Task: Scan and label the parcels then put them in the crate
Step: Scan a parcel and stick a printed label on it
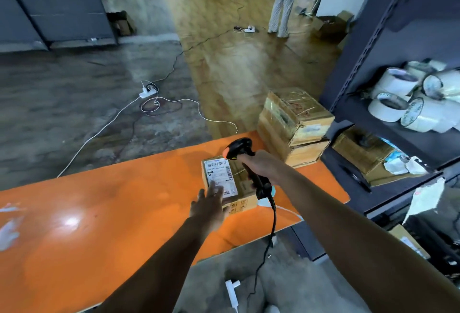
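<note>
**Scanning a labelled carton at the table's far corner**

I see the small brown cardboard parcel (pixel 230 183) lying flat on the glossy orange table (pixel 99 213), near its right far corner, white printed shipping label (pixel 220 178) facing up. My right hand (pixel 261 165) is clamped around the grip of the black corded handheld barcode scanner (pixel 245 165), whose orange-tipped head hangs just above the label. My left hand (pixel 210 204) lies with fingers spread and flat, fingertips resting on the label's near edge — steadying, not gripping. I judge the carton light and stiff, its taped faces fairly slick; it should lift best by pinching opposite side walls, not the label. Two larger stacked cardboard cartons (pixel 293 128) stand just beyond the table. No crate is in view.
</note>
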